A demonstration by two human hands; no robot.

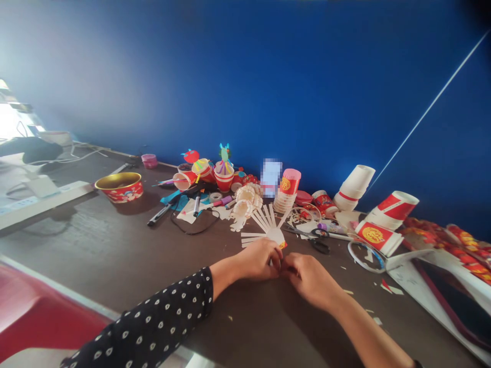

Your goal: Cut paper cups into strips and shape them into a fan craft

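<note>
My left hand [259, 259] and my right hand [309, 278] meet at the table's middle, fingers closed together around the base of a paper cup cut into fanned white strips [268, 227]. The strips spread away from my hands, and a bit of red print shows at the fan's edge. My fingers hide the cup's base. Black scissors [311, 237] lie just beyond my right hand, apart from it. A black sleeve with white dots [153, 322] covers my left forearm.
A dark table [115, 240] carries scraps, marker pens [159, 214], paper-cup crafts [224, 176], and a red bowl with a gold interior [119, 186]. Stacked red-and-white paper cups [393, 209] stand at right, against a blue wall [245, 76]. A red seat [38, 312] lies at lower left.
</note>
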